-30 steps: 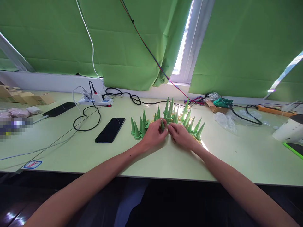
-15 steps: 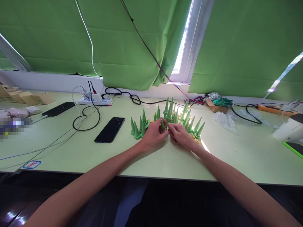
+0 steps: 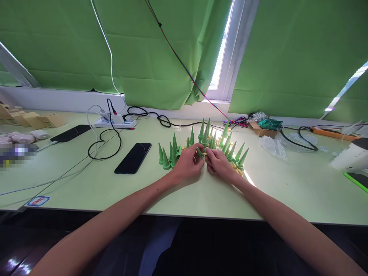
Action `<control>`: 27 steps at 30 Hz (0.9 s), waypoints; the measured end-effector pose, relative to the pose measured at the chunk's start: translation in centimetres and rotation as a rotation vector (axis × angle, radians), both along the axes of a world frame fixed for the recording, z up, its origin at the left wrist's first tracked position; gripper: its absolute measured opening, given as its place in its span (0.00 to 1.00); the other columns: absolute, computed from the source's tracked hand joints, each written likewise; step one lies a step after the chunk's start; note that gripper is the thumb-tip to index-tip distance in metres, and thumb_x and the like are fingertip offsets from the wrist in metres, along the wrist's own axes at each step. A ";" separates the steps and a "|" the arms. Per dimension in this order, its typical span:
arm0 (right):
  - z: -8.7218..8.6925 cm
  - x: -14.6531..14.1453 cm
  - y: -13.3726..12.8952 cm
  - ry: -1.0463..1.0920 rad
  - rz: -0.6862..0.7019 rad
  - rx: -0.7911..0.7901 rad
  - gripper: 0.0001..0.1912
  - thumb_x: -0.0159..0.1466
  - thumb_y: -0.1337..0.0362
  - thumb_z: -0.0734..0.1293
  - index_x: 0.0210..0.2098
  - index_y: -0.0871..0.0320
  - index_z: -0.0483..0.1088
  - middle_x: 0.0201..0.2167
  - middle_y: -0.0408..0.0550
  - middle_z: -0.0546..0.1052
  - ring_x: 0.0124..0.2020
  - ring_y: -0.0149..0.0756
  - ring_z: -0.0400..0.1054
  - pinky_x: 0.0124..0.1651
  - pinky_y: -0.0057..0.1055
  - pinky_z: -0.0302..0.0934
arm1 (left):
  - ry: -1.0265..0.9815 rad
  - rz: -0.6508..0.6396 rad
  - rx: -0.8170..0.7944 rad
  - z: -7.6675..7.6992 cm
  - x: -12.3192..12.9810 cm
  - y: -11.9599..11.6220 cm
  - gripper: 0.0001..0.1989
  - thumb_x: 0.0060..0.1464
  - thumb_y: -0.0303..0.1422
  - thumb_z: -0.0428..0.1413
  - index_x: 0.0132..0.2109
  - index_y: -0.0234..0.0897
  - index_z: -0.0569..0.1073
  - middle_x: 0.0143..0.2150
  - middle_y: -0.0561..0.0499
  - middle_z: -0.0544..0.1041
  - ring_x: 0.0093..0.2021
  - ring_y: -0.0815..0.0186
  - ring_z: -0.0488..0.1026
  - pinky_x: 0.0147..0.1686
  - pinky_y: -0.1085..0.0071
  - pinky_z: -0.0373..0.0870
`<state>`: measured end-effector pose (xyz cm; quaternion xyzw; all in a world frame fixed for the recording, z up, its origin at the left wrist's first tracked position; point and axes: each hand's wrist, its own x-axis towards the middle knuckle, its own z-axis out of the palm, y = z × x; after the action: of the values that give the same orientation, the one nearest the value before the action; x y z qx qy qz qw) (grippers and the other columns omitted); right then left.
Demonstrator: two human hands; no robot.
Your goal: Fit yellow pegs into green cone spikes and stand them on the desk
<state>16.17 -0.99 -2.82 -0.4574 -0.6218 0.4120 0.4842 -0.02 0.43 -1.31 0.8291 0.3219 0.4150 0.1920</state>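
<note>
My left hand (image 3: 188, 163) is closed on a small green cone (image 3: 199, 152), which is tilted between the thumb and fingers. Close beside it, my right hand (image 3: 220, 163) pinches a small yellowish piece (image 3: 204, 154) at the cone's end. Several green cones stand upright on the table around the hands, some at the left (image 3: 166, 159), some behind (image 3: 205, 134) and some at the right (image 3: 243, 158). Small yellowish pieces (image 3: 238, 170) lie among the cones, partly hidden by my right hand.
A black phone (image 3: 133, 158) lies left of the cones on the pale table (image 3: 178, 201). Behind it are a power strip (image 3: 115, 122) and black cables. A small carton (image 3: 263, 129) and clear plastic bags (image 3: 274, 147) are at the right, with a white device (image 3: 352, 156) farther right.
The cone in my left hand has tipped from nearly upright to a stronger slant. My right fingers have shifted slightly, and more of the yellowish piece shows.
</note>
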 end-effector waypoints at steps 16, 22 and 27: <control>1.0 0.0 -0.3 0.090 -0.143 0.143 0.26 0.66 0.41 0.61 0.22 0.54 0.57 0.13 0.35 0.56 0.11 0.28 0.56 0.15 0.29 0.50 | -0.190 0.097 -0.153 0.8 0.2 -0.3 0.13 0.65 0.41 0.46 0.35 0.38 0.62 0.30 0.54 0.68 0.25 0.72 0.63 0.25 0.74 0.60; 1.4 -0.2 -0.5 0.159 -0.113 0.143 0.26 0.66 0.41 0.61 0.23 0.54 0.56 0.15 0.34 0.54 0.12 0.27 0.54 0.15 0.29 0.50 | -0.111 0.037 -0.245 0.4 0.1 0.0 0.26 0.66 0.49 0.42 0.27 0.36 0.67 0.21 0.53 0.67 0.25 0.68 0.65 0.26 0.71 0.60; 1.6 -0.2 -0.8 0.173 -0.063 0.152 0.25 0.66 0.42 0.62 0.23 0.54 0.57 0.15 0.35 0.55 0.12 0.26 0.54 0.15 0.29 0.50 | -0.142 -0.020 -0.323 0.3 0.1 0.0 0.28 0.66 0.51 0.41 0.28 0.36 0.71 0.20 0.52 0.68 0.24 0.67 0.66 0.25 0.70 0.61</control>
<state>15.95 -1.82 -1.26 -0.4013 -0.5924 0.3860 0.5822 0.04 0.39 -1.05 0.7594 0.3617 0.4133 0.3488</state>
